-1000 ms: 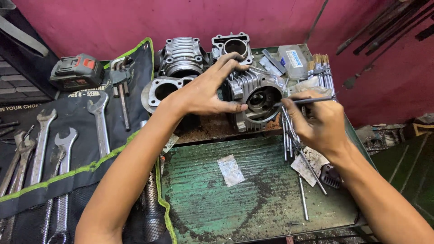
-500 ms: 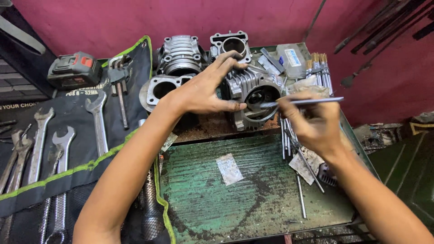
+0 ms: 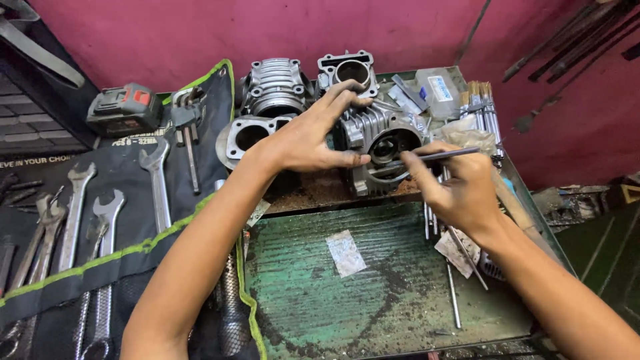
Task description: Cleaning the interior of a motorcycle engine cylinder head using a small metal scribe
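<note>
Head view: finned grey engine cylinder (image 3: 381,143) lies on its side near the far edge of the green surface (image 3: 373,300), its round bore turned toward the person, seemingly so the inside can be reached. The left hand (image 3: 308,137) comes in from the near left corner, forearm slanting up across the surface, palm down; its fingers (image 3: 340,100) are spread over the fins and its thumb presses at the bore's rim, clamped on the cylinder, probably to keep it from rolling. The right hand (image 3: 460,190) reaches in from the right edge with the wrist bent, fingers pinched together on a thin metal rod (image 3: 427,159) held nearly level like a pen, its tip at the bore's mouth. Three more cylinders (image 3: 277,87) stand behind and to the left, along the far edge. Spare rods (image 3: 467,257) lie by the right edge, and a scrap of paper (image 3: 345,252) in the middle. Wrenches (image 3: 157,183) rest in a dark tool roll off the left edge.
</note>
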